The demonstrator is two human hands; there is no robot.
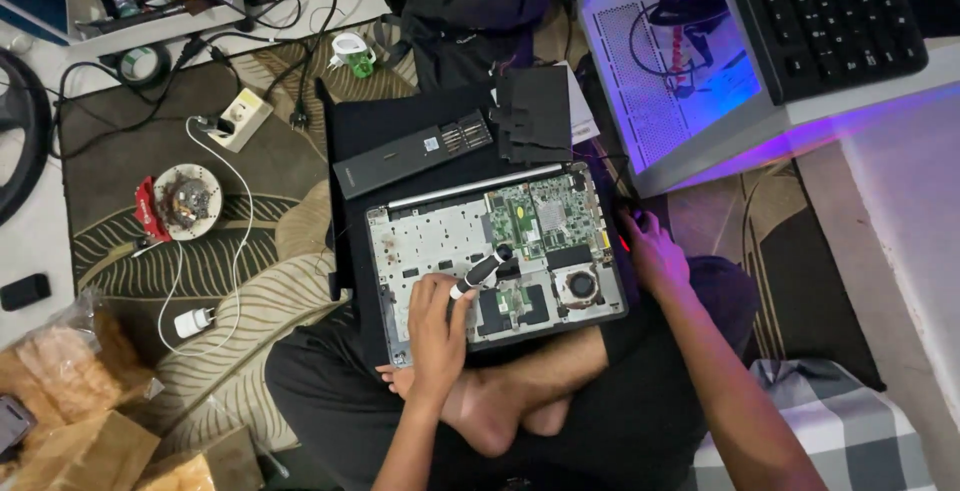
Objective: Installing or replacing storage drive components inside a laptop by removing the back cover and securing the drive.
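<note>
My left hand [437, 323] pinches a black and silver screwdriver [481, 271], its tip down on the opened laptop [440, 241] resting across my crossed legs. My right hand [652, 251] lies spread on the laptop's right edge, fingers loose; whether it grips anything I cannot tell. The bared green board [545, 213] and round fan [581, 283] sit to the right of the tool, with open pale casing to its left. Beyond the far edge lies a long black bit case [412, 154] and a stack of black pads [535, 111]. Left, the leaf-patterned rug [250, 281] gives free floor, crossed by a white cable [238, 251] from a power strip [238, 119]. Right, a lit computer case [690, 81] stands close, leaving little room.
</note>
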